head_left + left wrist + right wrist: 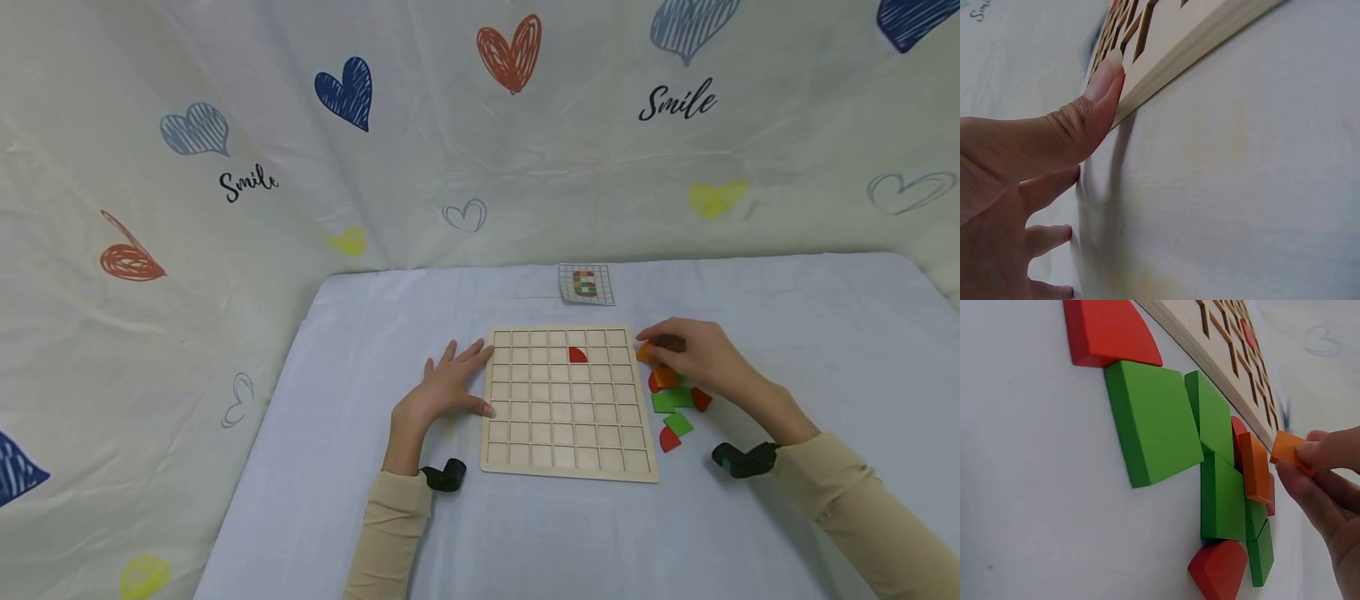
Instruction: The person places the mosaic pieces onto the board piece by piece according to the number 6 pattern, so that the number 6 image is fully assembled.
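A wooden grid board [570, 478] lies on the white-covered table, with one red quarter-circle block [577, 355] set in a cell of its second row. My left hand [442, 387] is spread at the board's left edge, fingers straight and thumb [1102, 81] against the rim. Beside the board's right edge my right hand [693, 354] pinches an orange square block [1286, 450] between thumb and fingers. Below that hand lies a loose pile of green square blocks [1154, 425], red quarter-circle blocks [1113, 331] and another orange block [1255, 465], some overlapping.
A small printed card [587, 285] with a coloured grid pattern lies behind the board, near the table's back edge. Behind the table hangs a white cloth [420, 150] printed with hearts. Dark cameras are strapped at both wrists.
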Action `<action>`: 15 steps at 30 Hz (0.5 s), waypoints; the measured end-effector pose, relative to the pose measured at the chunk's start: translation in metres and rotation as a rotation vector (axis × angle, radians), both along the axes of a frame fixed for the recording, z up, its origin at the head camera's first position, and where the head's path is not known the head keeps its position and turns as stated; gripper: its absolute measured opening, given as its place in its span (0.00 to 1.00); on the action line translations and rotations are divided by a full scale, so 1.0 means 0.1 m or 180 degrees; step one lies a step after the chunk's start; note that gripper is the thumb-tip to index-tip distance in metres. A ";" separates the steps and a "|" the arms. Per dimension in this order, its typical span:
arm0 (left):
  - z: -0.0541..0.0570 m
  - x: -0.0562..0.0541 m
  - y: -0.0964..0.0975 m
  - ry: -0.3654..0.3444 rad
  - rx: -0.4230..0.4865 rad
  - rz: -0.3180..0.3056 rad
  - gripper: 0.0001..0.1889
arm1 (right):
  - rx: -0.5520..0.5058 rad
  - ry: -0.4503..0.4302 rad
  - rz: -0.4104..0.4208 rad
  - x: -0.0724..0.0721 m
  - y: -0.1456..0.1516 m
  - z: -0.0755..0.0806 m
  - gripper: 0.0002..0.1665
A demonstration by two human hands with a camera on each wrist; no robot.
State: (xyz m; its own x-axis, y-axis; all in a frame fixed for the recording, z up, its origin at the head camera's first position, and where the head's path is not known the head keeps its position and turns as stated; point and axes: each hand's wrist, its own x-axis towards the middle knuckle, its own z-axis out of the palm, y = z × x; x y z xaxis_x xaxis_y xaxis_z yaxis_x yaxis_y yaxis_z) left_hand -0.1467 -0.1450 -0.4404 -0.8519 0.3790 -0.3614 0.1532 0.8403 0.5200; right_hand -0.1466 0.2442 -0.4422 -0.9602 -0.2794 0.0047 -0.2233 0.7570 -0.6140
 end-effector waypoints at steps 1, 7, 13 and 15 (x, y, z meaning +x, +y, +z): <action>0.00 0.00 0.00 0.0000 -0.0001 0.0000 0.55 | -0.0036 -0.0005 -0.0005 0.00 0.00 0.00 0.17; -0.01 0.00 0.00 0.0009 0.0006 0.0006 0.55 | -0.0239 -0.0185 -0.0091 0.00 -0.03 0.00 0.19; 0.02 0.01 0.00 0.0032 0.0037 0.0015 0.55 | -0.0386 -0.0358 -0.0159 -0.04 -0.12 0.01 0.23; 0.02 0.01 0.00 0.0035 0.0038 0.0015 0.55 | -0.0379 -0.0377 -0.0167 -0.05 -0.16 0.02 0.23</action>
State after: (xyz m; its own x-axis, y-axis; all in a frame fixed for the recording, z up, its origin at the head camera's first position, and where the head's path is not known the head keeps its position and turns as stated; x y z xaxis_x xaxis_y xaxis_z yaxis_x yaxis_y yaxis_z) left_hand -0.1455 -0.1448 -0.4385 -0.8576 0.3791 -0.3476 0.1550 0.8348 0.5283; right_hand -0.1513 0.2280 -0.4399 -0.9692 -0.2330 -0.0793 -0.1060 0.6860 -0.7198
